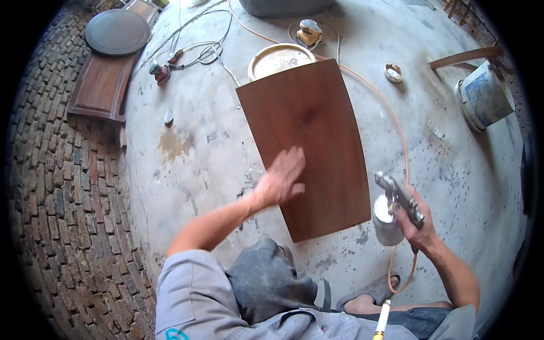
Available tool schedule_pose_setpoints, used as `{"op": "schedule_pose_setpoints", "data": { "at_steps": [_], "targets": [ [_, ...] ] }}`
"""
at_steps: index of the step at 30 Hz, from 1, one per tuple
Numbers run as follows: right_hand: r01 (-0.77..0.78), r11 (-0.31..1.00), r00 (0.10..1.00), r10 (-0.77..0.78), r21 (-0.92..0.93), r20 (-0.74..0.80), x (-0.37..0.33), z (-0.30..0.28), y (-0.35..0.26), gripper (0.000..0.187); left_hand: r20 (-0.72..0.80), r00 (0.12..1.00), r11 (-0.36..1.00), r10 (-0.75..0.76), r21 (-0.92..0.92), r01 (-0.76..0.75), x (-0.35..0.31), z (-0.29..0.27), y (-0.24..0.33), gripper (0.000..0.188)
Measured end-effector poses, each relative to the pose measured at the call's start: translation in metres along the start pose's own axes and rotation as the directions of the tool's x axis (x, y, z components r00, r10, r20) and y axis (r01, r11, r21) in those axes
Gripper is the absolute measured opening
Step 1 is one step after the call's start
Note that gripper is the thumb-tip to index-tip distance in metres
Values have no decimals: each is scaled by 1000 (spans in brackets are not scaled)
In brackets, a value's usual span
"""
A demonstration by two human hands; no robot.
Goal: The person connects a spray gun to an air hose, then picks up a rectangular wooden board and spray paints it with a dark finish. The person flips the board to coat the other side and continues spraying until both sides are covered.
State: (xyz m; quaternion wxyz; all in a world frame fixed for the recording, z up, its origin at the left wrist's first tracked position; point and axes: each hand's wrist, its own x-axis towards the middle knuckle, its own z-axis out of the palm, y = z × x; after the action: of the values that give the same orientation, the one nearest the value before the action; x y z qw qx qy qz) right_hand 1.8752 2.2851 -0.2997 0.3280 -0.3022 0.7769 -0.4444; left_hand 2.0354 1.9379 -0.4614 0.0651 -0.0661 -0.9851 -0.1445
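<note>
A dark reddish-brown wooden panel lies in front of me, its far end over a round, pale lid or bucket top. My left hand is over the panel's left side, fingers stretched out and slightly blurred, holding nothing. Whether the palm touches the wood I cannot tell. Right of the panel's near corner, my right hand grips a metal spray gun. A silvery cup hangs under the gun. An orange hose runs from the gun's handle across the floor.
Two sanders, one yellowish and one red-and-dark, lie beyond the panel with looping cables. A tape roll and a stained bucket are at right. Wooden panels rest on brick paving at left. A cigarette shows low in view.
</note>
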Motion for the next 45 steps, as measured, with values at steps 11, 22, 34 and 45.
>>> {"op": "schedule_pose_setpoints", "data": {
  "at_steps": [11, 22, 34, 45],
  "targets": [
    [159, 987, 925, -141, 22, -353, 151, 39, -66, 49, 212, 924, 860, 318, -475, -187, -192, 73, 98, 59],
    [421, 907, 861, -396, 10, -319, 164, 122, -79, 48, 228, 919, 805, 323, -577, -140, -175, 77, 115, 57],
    [410, 904, 904, -386, 122, -183, 176, 118, -109, 49, 226, 919, 763, 322, -637, -110, -168, 82, 127, 54],
    [184, 982, 888, -189, -53, -419, 187, 59, -83, 43, 228, 914, 756, 335, -644, -116, -167, 85, 129, 52]
  ]
}}
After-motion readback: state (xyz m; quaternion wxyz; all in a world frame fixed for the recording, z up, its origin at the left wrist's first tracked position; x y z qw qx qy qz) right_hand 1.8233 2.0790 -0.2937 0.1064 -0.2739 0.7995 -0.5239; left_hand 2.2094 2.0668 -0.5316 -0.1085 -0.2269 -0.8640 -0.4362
